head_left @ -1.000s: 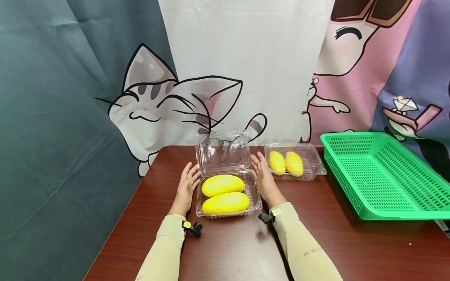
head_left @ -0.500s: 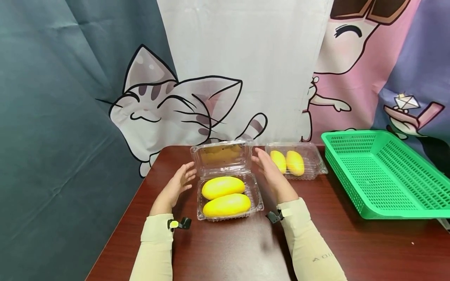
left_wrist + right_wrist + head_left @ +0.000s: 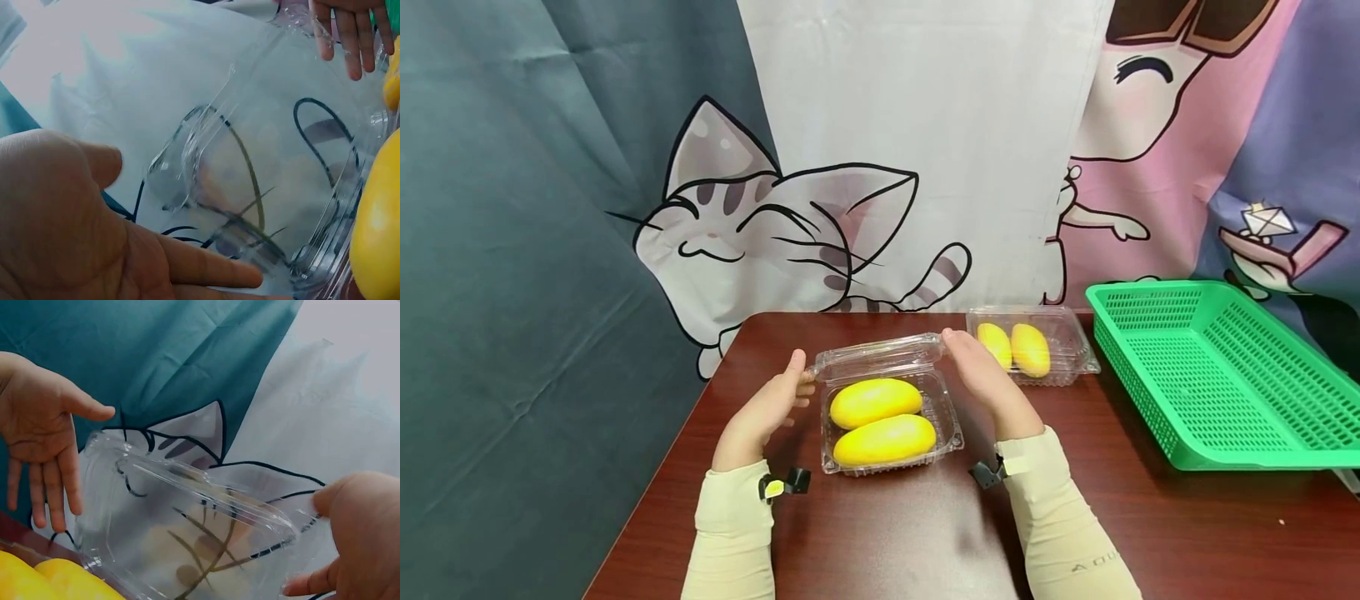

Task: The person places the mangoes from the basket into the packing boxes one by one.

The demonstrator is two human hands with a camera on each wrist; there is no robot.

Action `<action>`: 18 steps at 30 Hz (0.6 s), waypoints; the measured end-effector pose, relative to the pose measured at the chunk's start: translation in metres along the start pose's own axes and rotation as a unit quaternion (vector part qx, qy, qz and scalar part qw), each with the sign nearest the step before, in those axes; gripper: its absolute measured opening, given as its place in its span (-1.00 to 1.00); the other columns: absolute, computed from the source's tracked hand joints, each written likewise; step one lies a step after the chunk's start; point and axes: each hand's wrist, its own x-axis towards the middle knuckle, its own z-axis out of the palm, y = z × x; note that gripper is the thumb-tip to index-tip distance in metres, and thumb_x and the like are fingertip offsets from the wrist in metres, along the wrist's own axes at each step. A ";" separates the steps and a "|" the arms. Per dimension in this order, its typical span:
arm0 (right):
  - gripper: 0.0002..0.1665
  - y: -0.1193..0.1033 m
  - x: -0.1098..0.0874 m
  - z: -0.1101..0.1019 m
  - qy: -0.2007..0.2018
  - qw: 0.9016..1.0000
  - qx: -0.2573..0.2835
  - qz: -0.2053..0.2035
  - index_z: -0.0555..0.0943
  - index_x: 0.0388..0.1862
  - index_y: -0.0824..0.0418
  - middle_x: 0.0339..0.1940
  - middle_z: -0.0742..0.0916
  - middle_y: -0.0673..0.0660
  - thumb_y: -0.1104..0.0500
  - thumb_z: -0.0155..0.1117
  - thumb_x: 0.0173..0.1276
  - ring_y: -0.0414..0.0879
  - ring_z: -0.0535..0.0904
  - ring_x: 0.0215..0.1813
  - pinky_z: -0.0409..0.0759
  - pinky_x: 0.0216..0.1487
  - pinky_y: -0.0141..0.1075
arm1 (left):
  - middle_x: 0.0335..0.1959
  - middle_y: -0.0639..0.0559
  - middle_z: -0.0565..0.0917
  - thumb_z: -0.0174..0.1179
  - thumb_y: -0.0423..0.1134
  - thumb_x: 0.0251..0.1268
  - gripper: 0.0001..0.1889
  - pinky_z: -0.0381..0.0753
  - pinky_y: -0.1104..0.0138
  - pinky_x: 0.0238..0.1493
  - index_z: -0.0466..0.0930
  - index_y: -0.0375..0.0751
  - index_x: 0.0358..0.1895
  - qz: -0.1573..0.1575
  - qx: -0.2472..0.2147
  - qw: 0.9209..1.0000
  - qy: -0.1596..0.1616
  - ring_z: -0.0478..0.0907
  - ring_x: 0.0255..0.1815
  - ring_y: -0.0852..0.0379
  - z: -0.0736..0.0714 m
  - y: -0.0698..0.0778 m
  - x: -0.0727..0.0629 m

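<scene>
In the head view a clear plastic clamshell box sits on the table with two yellow mangoes side by side in its base. Its hinged lid leans forward over the back of the base, partly raised. My left hand is at the lid's left edge, fingers straight, thumb up. On the other side my right hand has its fingertips right at the lid's right corner. In the right wrist view, the thumb and fingers of the right hand flank the lid's edge without curling round it.
Behind my right hand stands a second clear box with two smaller yellow mangoes. A green plastic basket is at the right of the brown table. A printed cloth backdrop hangs along the table's back edge.
The lid has swung forward and down from upright. Both hands first drew a little apart from the box's sides; now the fingertips are at the lid's edges.
</scene>
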 end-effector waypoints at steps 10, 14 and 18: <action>-0.45 0.027 0.015 0.012 -0.012 0.989 0.149 -0.017 0.29 0.44 0.45 0.39 0.42 0.43 0.13 -0.13 0.63 0.28 0.30 0.44 0.17 0.51 0.13 | 0.56 -0.35 0.17 -0.34 0.18 0.60 -0.24 0.34 -0.19 0.36 0.04 -0.35 0.59 -0.010 -0.032 0.999 -0.006 0.29 0.46 -0.33 0.014 -0.011 0.023; -0.45 0.048 0.024 0.022 -0.013 0.977 0.213 -0.026 0.25 0.47 0.41 0.42 0.38 0.40 0.17 -0.14 0.62 0.21 0.27 0.44 0.11 0.55 0.08 | 0.64 -0.26 -0.05 -0.34 0.14 0.61 -0.24 0.23 -0.18 0.44 -0.23 -0.21 0.66 -0.006 -0.047 0.999 -0.020 0.19 0.52 -0.31 0.018 -0.023 0.036; -0.45 0.069 0.031 0.033 -0.016 0.969 0.239 -0.052 0.18 0.50 0.40 0.53 0.28 0.34 0.18 -0.22 0.64 0.18 0.14 0.53 0.00 0.56 0.09 | 0.66 -0.22 -0.14 -0.35 0.08 0.64 -0.27 0.17 -0.16 0.47 -0.36 -0.14 0.66 0.009 -0.063 0.998 -0.012 0.08 0.57 -0.28 0.025 -0.034 0.052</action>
